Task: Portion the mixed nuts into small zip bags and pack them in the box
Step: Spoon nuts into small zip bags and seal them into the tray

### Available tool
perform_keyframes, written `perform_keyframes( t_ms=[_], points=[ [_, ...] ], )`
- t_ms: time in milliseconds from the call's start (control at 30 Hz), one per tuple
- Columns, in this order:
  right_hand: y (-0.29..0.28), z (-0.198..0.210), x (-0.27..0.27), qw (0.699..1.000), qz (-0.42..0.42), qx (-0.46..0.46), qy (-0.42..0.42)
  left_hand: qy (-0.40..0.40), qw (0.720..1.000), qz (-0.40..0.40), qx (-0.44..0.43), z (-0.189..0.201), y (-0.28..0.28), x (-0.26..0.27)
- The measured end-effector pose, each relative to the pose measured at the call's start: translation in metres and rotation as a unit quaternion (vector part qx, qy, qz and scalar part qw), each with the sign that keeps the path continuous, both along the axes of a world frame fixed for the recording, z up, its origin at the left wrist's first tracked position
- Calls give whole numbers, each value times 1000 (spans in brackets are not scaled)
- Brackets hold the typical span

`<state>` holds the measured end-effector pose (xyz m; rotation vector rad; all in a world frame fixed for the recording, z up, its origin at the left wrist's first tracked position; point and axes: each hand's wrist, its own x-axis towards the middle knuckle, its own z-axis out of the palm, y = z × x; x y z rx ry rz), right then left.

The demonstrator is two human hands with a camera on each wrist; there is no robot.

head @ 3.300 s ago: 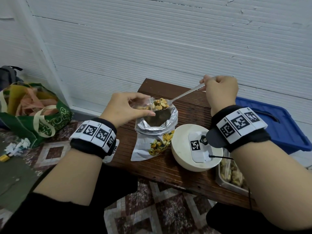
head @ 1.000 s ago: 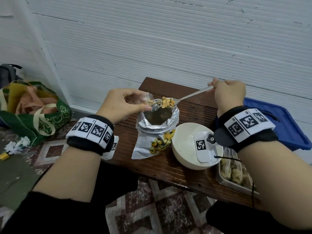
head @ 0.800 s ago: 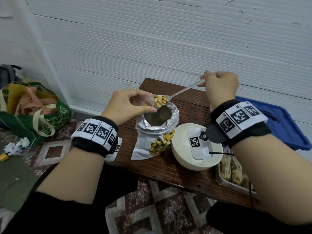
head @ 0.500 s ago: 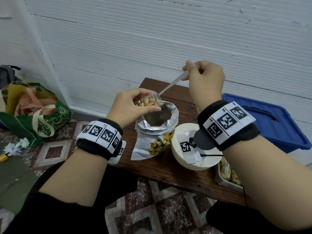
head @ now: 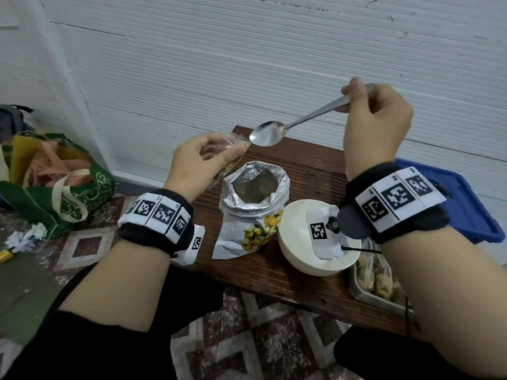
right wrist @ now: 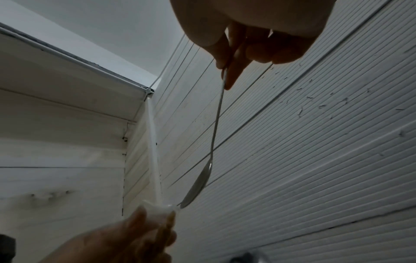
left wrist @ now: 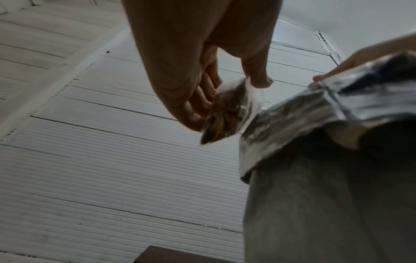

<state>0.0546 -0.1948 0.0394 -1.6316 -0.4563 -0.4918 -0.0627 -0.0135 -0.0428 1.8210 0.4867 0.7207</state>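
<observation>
My left hand holds a small clear zip bag with nuts in it, just above and left of the open foil nut pouch standing on the wooden table. In the left wrist view the thumb and fingers pinch the small bag beside the foil pouch rim. My right hand grips the handle of a metal spoon, whose empty bowl hovers right of the bag's mouth. The spoon hangs from the right hand's fingers in the right wrist view.
A white bowl stands right of the pouch. A metal tray with filled nut bags sits at the table's right front. A blue bin lid lies behind it. A green bag stands on the floor at the left.
The spoon carried nuts over to the small bag, tipped them in, and now is lifted out empty. The right hand has risen and swung back to the right.
</observation>
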Motion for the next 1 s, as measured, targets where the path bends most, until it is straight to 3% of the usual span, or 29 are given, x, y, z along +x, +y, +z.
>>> perform_keyframes(
  t_ms=[333, 567, 1000],
  points=[
    [1, -52, -6, 981, -7, -180, 71, -16, 999, 2, 35, 2, 3, -3],
    [14, -86, -16, 954, 53, -294, 30, -18, 999, -13, 28, 4, -3, -4],
    [-5, -58, -24, 971, 91, -207, 77, -41, 997, -47, 52, 12, -20, 0]
  ],
)
